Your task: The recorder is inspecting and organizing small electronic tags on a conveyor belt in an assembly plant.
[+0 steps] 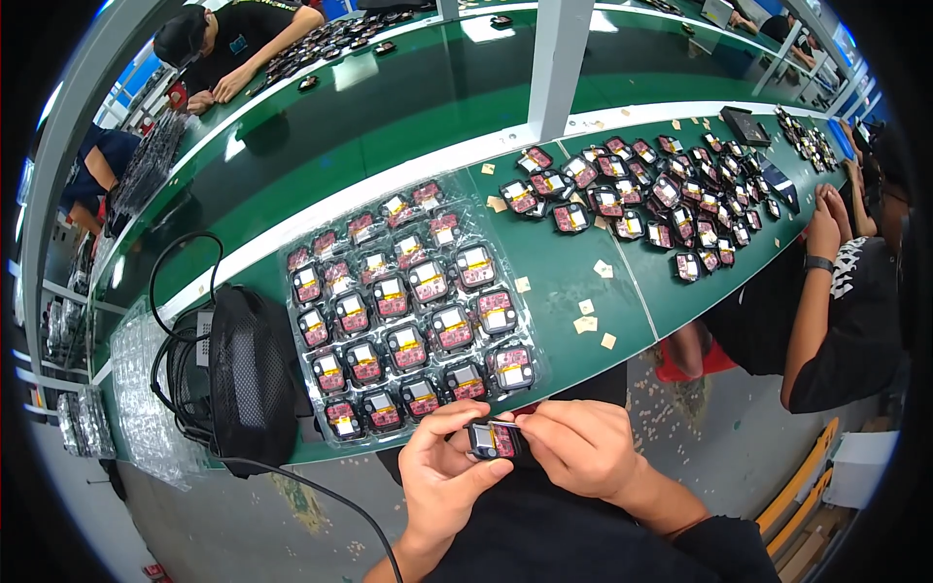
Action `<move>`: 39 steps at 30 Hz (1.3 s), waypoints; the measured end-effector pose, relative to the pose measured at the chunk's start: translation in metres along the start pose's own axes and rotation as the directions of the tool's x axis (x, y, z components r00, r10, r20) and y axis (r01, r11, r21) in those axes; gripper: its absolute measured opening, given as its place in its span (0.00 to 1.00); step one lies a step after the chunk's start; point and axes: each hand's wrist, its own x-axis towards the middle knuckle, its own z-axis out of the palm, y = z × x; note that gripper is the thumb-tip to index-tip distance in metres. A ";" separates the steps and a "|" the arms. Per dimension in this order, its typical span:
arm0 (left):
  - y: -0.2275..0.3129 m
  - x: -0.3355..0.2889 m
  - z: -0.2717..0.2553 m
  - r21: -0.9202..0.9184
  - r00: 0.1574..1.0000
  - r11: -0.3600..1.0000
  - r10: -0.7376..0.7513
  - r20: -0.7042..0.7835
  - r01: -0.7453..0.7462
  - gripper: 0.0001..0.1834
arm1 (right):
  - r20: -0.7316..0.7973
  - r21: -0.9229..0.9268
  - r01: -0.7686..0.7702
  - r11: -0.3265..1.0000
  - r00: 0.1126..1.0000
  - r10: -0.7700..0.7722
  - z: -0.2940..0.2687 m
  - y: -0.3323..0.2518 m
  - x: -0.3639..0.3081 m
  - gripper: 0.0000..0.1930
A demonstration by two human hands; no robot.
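Square black-cased red-board module [494, 439], near clear plastic tray [528, 327]; left hand [439, 478], fingers clamped on it; right hand [589, 449], fingers together at its edge, hold unclear; apparent step, fine handwork; next calls for steady support.

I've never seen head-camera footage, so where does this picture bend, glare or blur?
Head view: the green workbench curves toward the rim; corners go black; bright glare patches sit on the far green surface; the held device looks fairly sharp, though its finest details are too small.
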 end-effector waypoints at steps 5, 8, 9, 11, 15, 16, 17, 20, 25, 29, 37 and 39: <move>0.003 0.001 -0.003 0.001 1.000 1.000 0.006 -0.010 -0.006 0.31 | 0.038 0.067 -0.012 0.998 0.999 0.009 -0.006 0.012 0.007 0.10; 0.019 0.005 -0.004 0.071 0.995 0.997 0.001 -0.095 0.006 0.36 | -0.108 -0.075 -0.215 0.974 0.972 0.207 -0.017 0.037 0.007 0.12; 0.019 0.007 -0.016 0.045 0.995 0.994 0.099 0.006 -0.099 0.32 | -0.176 -0.153 -0.342 0.927 0.933 0.315 -0.023 0.043 0.008 0.13; 0.034 0.014 -0.013 0.134 0.994 0.989 0.068 -0.082 -0.057 0.34 | -0.318 -0.378 -0.523 0.764 0.848 0.424 -0.033 0.071 0.003 0.21; 0.049 0.034 -0.033 0.402 0.969 0.902 0.219 -0.112 -0.157 0.19 | -0.493 -0.522 -0.715 0.465 0.698 0.520 -0.050 0.113 -0.006 0.28; 0.053 0.041 -0.034 0.484 0.950 0.862 0.262 -0.169 -0.152 0.14 | -0.487 -0.492 -0.741 0.457 0.669 0.562 -0.053 0.114 -0.006 0.26; 0.057 0.053 -0.041 0.588 0.940 0.785 0.320 -0.118 -0.193 0.13 | -0.480 -0.462 -0.767 0.446 0.638 0.602 -0.056 0.113 -0.005 0.24; 0.066 0.091 -0.054 0.714 0.912 0.656 0.405 -0.062 -0.243 0.13 | -0.474 -0.478 -0.708 0.520 0.706 0.526 -0.051 0.099 -0.006 0.17; 0.095 0.145 -0.067 0.977 0.867 0.183 0.497 0.006 -0.111 0.12 | -0.402 -0.415 -0.626 0.660 0.777 0.484 -0.047 0.095 -0.012 0.11; 0.093 0.166 -0.086 0.990 0.896 0.131 0.443 -0.011 -0.053 0.08 | -0.389 -0.329 -0.581 0.745 0.802 0.454 -0.053 0.093 -0.022 0.12; 0.094 0.137 -0.055 0.980 0.726 -0.096 0.659 0.195 -0.176 0.16 | -0.140 0.138 -0.434 0.890 0.881 0.451 -0.049 0.039 -0.017 0.23; 0.076 0.120 -0.041 0.829 0.752 0.308 0.631 0.188 -0.466 0.09 | -0.123 0.208 -0.269 0.940 0.946 0.298 -0.040 0.029 -0.011 0.27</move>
